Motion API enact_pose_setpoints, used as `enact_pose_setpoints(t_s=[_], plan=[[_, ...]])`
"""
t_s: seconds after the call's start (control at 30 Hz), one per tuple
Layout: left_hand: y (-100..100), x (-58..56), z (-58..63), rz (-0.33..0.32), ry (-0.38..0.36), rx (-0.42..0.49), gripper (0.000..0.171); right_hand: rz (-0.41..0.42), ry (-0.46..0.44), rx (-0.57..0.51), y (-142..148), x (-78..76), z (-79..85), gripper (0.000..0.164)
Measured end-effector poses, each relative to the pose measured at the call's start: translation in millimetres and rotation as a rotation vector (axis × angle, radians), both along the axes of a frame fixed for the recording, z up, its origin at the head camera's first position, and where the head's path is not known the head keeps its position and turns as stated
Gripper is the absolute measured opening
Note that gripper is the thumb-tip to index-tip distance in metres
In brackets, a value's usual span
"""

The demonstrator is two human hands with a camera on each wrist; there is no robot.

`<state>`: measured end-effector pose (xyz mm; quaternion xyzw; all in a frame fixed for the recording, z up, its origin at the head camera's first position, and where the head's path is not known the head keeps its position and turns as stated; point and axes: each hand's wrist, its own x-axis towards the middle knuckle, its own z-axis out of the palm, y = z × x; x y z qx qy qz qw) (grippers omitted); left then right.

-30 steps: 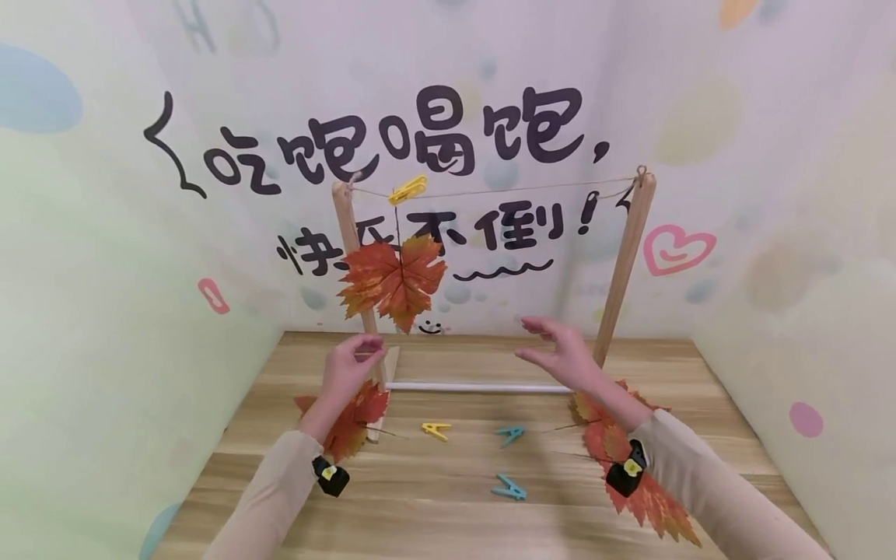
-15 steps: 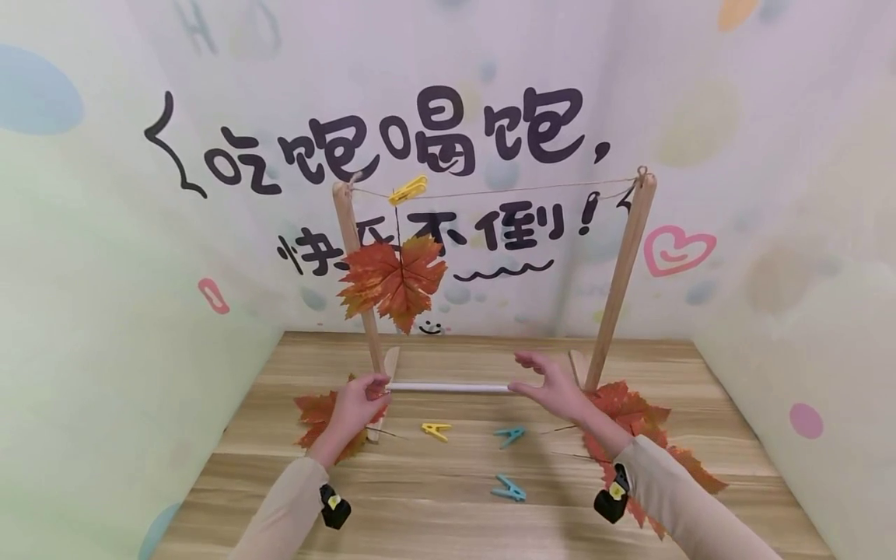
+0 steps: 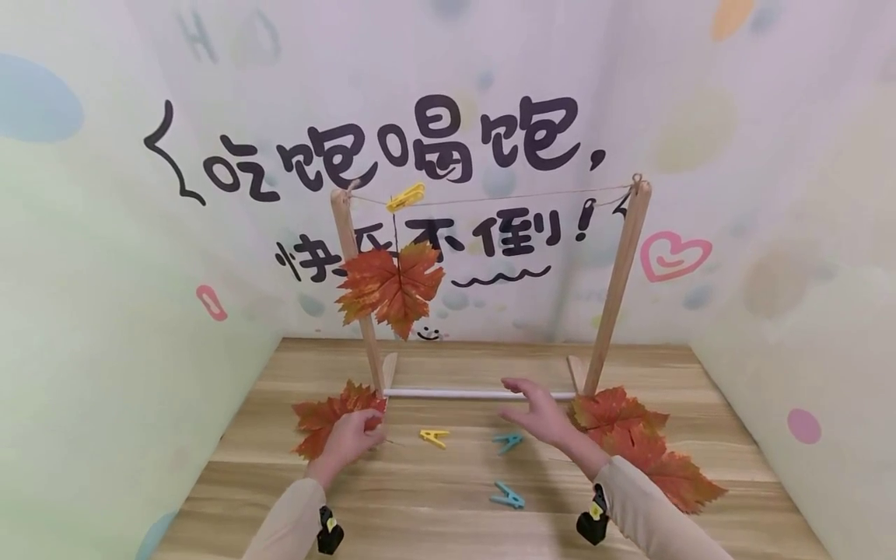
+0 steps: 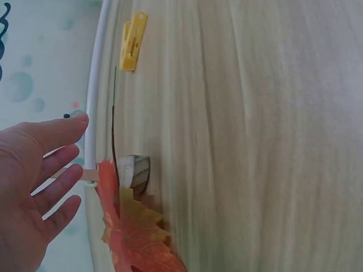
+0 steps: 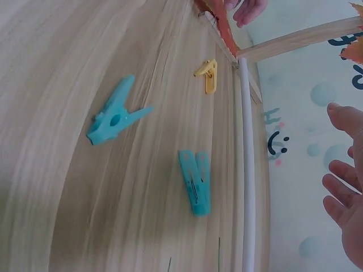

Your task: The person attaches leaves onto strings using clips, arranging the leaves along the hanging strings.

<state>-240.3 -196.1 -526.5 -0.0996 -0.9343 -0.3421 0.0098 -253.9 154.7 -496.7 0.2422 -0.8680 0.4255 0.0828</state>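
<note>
My left hand (image 3: pixel 350 437) is just above the red-orange artificial maple leaf (image 3: pixel 318 416) lying at the left foot of a wooden frame. Its fingers are loosely bent with nothing between them; in the left wrist view they stay apart from the leaf and its dark stem (image 4: pixel 113 133). Over the table, right of centre, my right hand (image 3: pixel 542 411) has its thumb and fingers spread and holds nothing. A yellow clothespin (image 3: pixel 434 439) and two teal clothespins, one farther (image 3: pixel 507 442) and one nearer (image 3: pixel 508 496), lie between the hands.
The frame's left post (image 3: pixel 343 222) and right post (image 3: pixel 617 288) carry a string (image 3: pixel 518 194). From it a yellow clothespin (image 3: pixel 406 197) suspends another leaf (image 3: pixel 392 284). A white rod (image 3: pixel 448 393) joins the posts low down. More leaves (image 3: pixel 675 470) overlap at right.
Both hands have come down and nearer, the left from beside the left post to above the leaf. The right hand has dropped from above the rod. The head view has tilted slightly.
</note>
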Motion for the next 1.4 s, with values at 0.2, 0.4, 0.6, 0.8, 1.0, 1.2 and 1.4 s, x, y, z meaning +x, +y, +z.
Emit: enact_pose_setpoints(t_s=[0.2,0.4,0.6,0.8,1.0,1.2,1.4], plan=[[-1,-0.1,-12.8,-0.031,0.069,-0.096,0.031,0.031,-0.021,-0.003,-10,1.2,-8.1,0.05],[-1,-3.1,-14.7,-0.043,0.14,-0.127,0.029,0.049,-0.065,0.005,-20,-0.7,-13.0,0.052],[0,-4.7,-18.6,-0.034,0.161,-0.162,0.027,0.082,-0.081,0.036,-32,-3.2,-14.9,0.054],[2,-6.4,-18.7,-0.044,0.148,-0.148,0.024,0.095,-0.083,0.035,-42,-5.1,-15.8,0.055],[0,-7.7,-21.1,-0.054,0.12,-0.129,0.02,0.089,-0.071,0.039,-50,-4.7,-22.8,0.053],[-1,-7.4,-25.1,-0.07,0.108,-0.12,0.014,0.079,-0.101,0.046,-56,-3.6,-27.9,0.049],[-2,-5.8,-27.3,-0.113,0.143,-0.112,0.01,0.075,-0.113,0.043,-59,-3.4,-32.6,0.05]])
